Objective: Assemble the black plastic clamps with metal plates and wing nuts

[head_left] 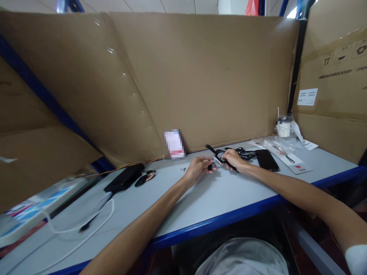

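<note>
1. Fingers (207, 163) of the left hand (197, 167) pinch a small black part (211, 166), just above the table (218, 191).
2. Right hand (233, 158) holds a black case (219, 154) beside the part, fingers wrapped around it.
3. Both seem light, stiff plastic, probably slippery; better to grip the case by its edges.

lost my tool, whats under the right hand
A black tool on the grey table, one end poking out; the right hand covers its middle. The left hand pinches a small part.
</note>
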